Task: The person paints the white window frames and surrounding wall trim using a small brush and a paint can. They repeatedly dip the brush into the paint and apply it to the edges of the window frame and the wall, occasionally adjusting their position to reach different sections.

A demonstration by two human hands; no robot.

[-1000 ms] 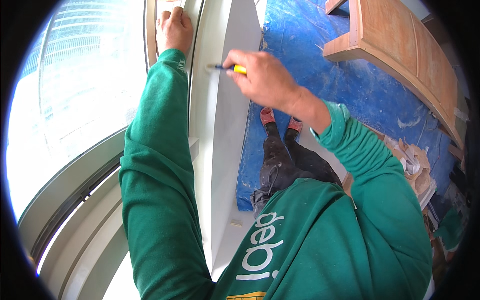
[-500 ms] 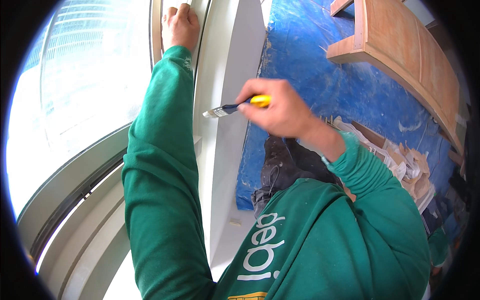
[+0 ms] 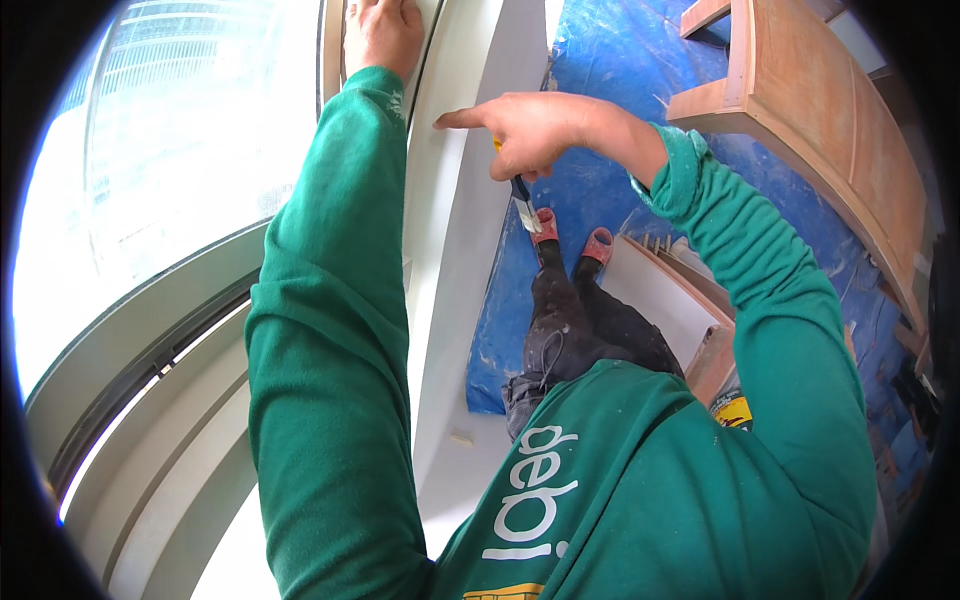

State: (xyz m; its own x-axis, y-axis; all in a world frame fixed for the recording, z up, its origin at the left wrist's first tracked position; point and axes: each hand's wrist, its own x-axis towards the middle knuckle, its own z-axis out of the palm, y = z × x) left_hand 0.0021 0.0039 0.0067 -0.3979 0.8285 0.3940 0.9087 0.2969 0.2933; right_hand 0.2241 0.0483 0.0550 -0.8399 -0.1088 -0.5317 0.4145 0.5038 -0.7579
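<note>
At the top of the view my left hand (image 3: pixel 385 38) lies on the window frame (image 3: pixel 331 55), its fingers bent around the edge and partly cut off by the picture's rim. My right hand (image 3: pixel 538 130) is closed around a paintbrush (image 3: pixel 523 198) with a yellow and dark handle. Its pale bristles hang downward, away from the window. The index finger of that hand stretches left, its tip at the white ledge (image 3: pixel 440 200) along the window. Whether the fingertip touches the ledge I cannot tell.
Blue sheeting (image 3: pixel 600 60) covers the floor on the right. A curved wooden piece of furniture (image 3: pixel 820 110) stands at the upper right. Pale boards (image 3: pixel 665 300) lean beside my legs, near my pink shoes (image 3: pixel 545 225). The window glass (image 3: pixel 180 150) is on the left.
My right hand has moved up and left. Its index finger now points at the ledge, and the brush has swung from pointing left to hanging down. The left hand sits slightly higher in view.
</note>
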